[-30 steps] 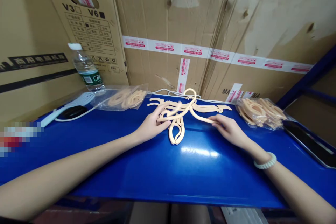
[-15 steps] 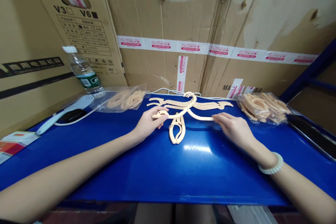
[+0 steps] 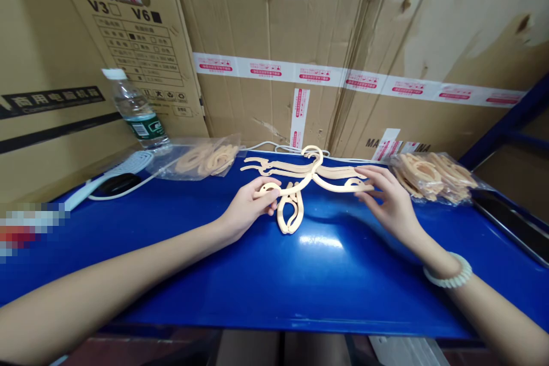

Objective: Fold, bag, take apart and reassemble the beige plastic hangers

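A beige plastic folding hanger (image 3: 294, 189), unfolded with its hook upward, is held above the blue table. My left hand (image 3: 251, 203) pinches its left end between thumb and fingers. Around the right end is my right hand (image 3: 388, 197), index finger raised above the arm, thumb below; the grip looks loose. A small notched piece sticks up near each end. Under the held hanger lies a folded hanger (image 3: 290, 211). Behind it, more unfolded hangers (image 3: 283, 168) lie across the table, partly hidden by the held one.
Bagged folded hangers (image 3: 208, 159) lie at back left, and another bag of hangers (image 3: 433, 174) at back right. A water bottle (image 3: 141, 117), pale blue brush-like object (image 3: 115, 174) and black phone-like object (image 3: 512, 223) stand or lie around. Cardboard boxes (image 3: 266, 23) wall the back.
My right hand has shifted and its fingers have spread from a tight pinch. A notched piece now shows at the hanger's right end. My left hand keeps its pinch.
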